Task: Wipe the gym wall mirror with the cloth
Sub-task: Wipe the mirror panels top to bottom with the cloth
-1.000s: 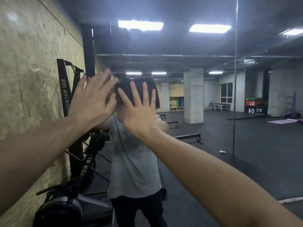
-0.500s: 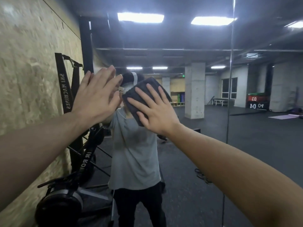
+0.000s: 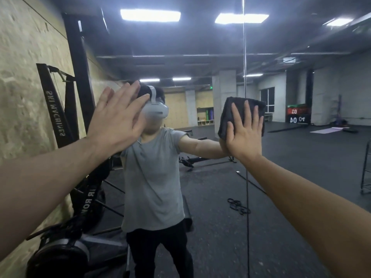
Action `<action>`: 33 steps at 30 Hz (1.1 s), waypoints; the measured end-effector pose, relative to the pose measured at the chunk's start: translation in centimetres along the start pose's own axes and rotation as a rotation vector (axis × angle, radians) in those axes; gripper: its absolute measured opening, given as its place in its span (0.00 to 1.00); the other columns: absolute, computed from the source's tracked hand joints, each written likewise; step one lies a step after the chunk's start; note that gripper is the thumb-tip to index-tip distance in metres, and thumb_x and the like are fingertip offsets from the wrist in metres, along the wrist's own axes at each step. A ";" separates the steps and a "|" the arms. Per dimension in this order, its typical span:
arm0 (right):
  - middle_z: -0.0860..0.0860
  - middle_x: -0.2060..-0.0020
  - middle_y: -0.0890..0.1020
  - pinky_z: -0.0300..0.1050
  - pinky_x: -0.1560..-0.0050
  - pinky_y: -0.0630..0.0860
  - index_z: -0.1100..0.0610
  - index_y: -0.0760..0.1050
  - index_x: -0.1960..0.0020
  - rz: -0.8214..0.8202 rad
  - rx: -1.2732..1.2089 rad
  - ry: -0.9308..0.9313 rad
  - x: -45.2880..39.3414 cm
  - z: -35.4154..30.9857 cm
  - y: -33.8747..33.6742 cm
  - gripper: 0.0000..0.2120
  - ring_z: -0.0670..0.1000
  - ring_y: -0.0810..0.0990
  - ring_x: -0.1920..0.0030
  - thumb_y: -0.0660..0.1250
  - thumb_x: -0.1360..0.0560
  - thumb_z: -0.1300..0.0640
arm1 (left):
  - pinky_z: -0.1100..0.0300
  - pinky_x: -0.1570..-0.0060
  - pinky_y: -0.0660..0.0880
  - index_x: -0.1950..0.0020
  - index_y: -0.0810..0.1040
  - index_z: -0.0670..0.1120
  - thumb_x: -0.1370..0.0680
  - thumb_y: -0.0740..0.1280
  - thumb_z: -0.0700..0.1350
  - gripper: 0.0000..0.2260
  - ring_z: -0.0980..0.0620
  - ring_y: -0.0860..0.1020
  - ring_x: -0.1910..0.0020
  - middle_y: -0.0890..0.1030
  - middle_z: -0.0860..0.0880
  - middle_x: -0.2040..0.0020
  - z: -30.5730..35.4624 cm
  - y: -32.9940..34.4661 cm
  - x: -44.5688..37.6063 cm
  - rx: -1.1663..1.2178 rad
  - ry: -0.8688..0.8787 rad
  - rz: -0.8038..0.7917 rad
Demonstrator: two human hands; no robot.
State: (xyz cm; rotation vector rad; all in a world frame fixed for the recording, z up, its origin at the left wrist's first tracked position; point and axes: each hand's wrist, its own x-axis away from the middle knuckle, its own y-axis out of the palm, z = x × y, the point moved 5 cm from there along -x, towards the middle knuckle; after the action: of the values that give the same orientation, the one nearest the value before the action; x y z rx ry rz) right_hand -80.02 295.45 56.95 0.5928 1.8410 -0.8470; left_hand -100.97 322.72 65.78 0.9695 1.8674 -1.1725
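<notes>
Dark folded cloth (image 3: 242, 115): pressed flat against the large wall mirror (image 3: 291, 177), right of the reflected person, close beside the vertical seam between mirror panels.
Right hand (image 3: 244, 135): fingers straight and spread, palm pushing the cloth onto the glass; nothing pinched.
Left hand (image 3: 118, 119): fingers straight and close together, palm toward the glass, holding nothing; contact with the mirror cannot be told.
Reflection: person in grey T-shirt (image 3: 152, 177) and white headset (image 3: 155, 110), both arms raised.
Left side: chipboard wall (image 3: 24, 87), black ski machine (image 3: 58, 111).
</notes>
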 end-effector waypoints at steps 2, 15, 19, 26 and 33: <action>0.55 0.17 0.53 0.65 0.19 0.43 0.45 0.53 0.16 0.009 -0.052 0.103 0.3 -1.1 0.5 0.29 0.63 0.47 0.17 0.47 0.17 0.44 | 0.42 0.21 0.50 0.23 0.71 0.48 0.19 0.52 0.54 0.26 0.46 0.60 0.20 0.62 0.45 0.19 -0.3 0.0 0.3 -0.005 0.000 0.003; 0.56 0.17 0.47 0.68 0.21 0.37 0.48 0.48 0.16 -0.038 -0.063 -0.223 4.3 -23.5 4.1 0.30 0.66 0.41 0.18 0.47 0.16 0.45 | 0.41 0.22 0.52 0.22 0.68 0.48 0.20 0.53 0.54 0.27 0.47 0.60 0.21 0.63 0.46 0.19 -10.6 -2.3 6.2 -0.046 -0.087 0.007; 0.54 0.16 0.44 0.67 0.21 0.35 0.46 0.44 0.16 -0.133 -0.034 -0.477 6.3 -32.8 5.3 0.30 0.64 0.37 0.18 0.45 0.16 0.44 | 0.40 0.22 0.54 0.22 0.68 0.47 0.20 0.53 0.55 0.27 0.46 0.62 0.21 0.63 0.45 0.19 -13.9 -2.8 8.5 -0.066 -0.104 0.002; 0.54 0.18 0.60 0.67 0.20 0.46 0.48 0.61 0.18 -0.081 -0.013 -0.825 7.5 -34.5 5.6 0.27 0.64 0.52 0.18 0.54 0.16 0.46 | 0.39 0.22 0.54 0.21 0.67 0.47 0.19 0.52 0.54 0.27 0.44 0.60 0.20 0.62 0.45 0.19 -14.3 -2.8 9.6 -0.071 -0.111 -0.024; 0.51 0.18 0.61 0.65 0.19 0.49 0.43 0.62 0.19 -0.062 0.022 -0.743 6.2 -23.2 4.2 0.25 0.61 0.54 0.18 0.56 0.16 0.46 | 0.42 0.21 0.50 0.20 0.65 0.49 0.19 0.51 0.55 0.28 0.47 0.58 0.19 0.60 0.46 0.18 -8.6 -1.7 6.9 -0.014 -0.098 -0.056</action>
State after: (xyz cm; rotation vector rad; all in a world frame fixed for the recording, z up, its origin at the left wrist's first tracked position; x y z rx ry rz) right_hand -92.92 316.18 56.35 0.1843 1.1745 -0.9655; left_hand -107.14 331.67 63.37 0.8421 1.8330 -1.2158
